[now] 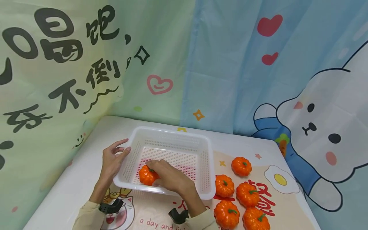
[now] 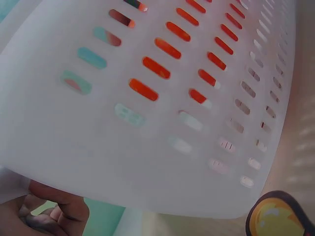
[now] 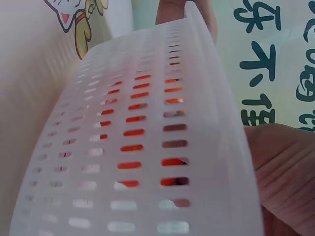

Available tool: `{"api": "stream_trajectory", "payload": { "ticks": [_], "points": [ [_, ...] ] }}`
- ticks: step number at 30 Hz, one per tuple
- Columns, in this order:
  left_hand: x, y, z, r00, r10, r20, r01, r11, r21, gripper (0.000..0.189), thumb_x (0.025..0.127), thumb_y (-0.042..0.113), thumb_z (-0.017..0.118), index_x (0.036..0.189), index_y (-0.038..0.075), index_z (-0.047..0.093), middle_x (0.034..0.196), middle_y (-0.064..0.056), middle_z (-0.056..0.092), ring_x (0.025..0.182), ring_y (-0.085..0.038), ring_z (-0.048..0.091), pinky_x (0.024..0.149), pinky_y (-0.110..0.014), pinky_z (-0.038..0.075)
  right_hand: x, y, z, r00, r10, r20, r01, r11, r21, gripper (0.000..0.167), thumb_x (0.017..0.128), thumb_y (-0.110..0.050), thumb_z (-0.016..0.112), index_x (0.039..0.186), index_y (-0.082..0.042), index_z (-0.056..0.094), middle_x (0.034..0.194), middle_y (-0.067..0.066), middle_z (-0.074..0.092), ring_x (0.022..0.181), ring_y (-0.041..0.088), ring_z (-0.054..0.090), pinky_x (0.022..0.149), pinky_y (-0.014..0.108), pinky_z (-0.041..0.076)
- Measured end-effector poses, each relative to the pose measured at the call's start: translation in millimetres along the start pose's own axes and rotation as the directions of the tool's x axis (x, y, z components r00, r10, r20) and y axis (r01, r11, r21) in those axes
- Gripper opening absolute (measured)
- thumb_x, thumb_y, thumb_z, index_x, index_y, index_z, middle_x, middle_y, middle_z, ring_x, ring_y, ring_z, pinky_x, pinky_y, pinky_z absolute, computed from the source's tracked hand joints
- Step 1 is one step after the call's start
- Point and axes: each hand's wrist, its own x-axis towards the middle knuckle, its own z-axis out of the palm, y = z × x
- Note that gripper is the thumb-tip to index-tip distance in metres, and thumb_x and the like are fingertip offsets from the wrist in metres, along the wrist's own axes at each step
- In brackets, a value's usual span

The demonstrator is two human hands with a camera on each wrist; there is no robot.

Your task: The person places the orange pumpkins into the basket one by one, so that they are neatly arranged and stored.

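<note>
A white perforated plastic basket (image 1: 204,164) sits on the table. My left hand (image 1: 112,161) grips its left rim, with the thumb over the edge; in the left wrist view that hand (image 2: 61,211) shows beside the rim. Inside the basket, toward the front left, my right hand (image 1: 173,177) holds a small orange pumpkin (image 1: 146,175) with a green stem. From the right wrist, part of the right hand (image 3: 288,169) reaches over the basket wall (image 3: 216,162), and orange shows through the slots. The holes partly hide the pumpkin in both wrist views.
Right of the basket lie several more pumpkins, among them one at the back (image 1: 241,166), one close to the basket wall (image 1: 225,186) and one at the front (image 1: 227,214). A printed mat (image 1: 155,209) covers part of the white table (image 1: 72,179). Patterned curtains (image 1: 212,64) hang behind.
</note>
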Motion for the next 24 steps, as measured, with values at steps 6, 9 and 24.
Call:
{"api": "stream_trajectory", "payload": {
  "ticks": [6,9,24],
  "points": [
    [-0.4,1.2,-1.4,1.000,0.003,-0.002,-0.003,1.000,0.010,0.047,0.105,0.027,0.074,0.149,0.012,0.067,0.122,-0.028,0.072,0.095,-0.038,0.083,0.074,-0.026,0.068,6.3,-1.6,6.1,1.000,-0.023,-0.006,0.023,1.000,-0.006,0.064,0.095,-0.012,0.085,0.154,-0.008,0.061,0.153,0.004,0.068,0.136,0.022,0.063,0.125,0.033,0.048],
    [-0.2,0.7,-0.5,1.000,0.006,-0.002,-0.006,1.000,0.014,0.047,0.105,0.027,0.075,0.149,0.012,0.067,0.122,-0.028,0.073,0.097,-0.039,0.083,0.075,-0.026,0.068,10.0,-2.1,9.7,0.999,-0.038,-0.008,0.038,0.999,-0.004,0.063,0.095,-0.012,0.085,0.153,-0.008,0.062,0.151,0.003,0.069,0.135,0.021,0.063,0.125,0.032,0.048],
    [3.0,-4.4,0.7,1.000,0.017,-0.010,-0.017,1.000,0.014,0.046,0.104,0.022,0.076,0.148,0.012,0.068,0.123,-0.027,0.074,0.101,-0.043,0.083,0.076,-0.029,0.069,27.3,-5.0,23.3,1.000,-0.027,-0.008,0.026,1.000,-0.008,0.064,0.092,-0.015,0.089,0.151,-0.009,0.064,0.144,0.003,0.072,0.128,0.020,0.064,0.121,0.031,0.051]
  ]
}}
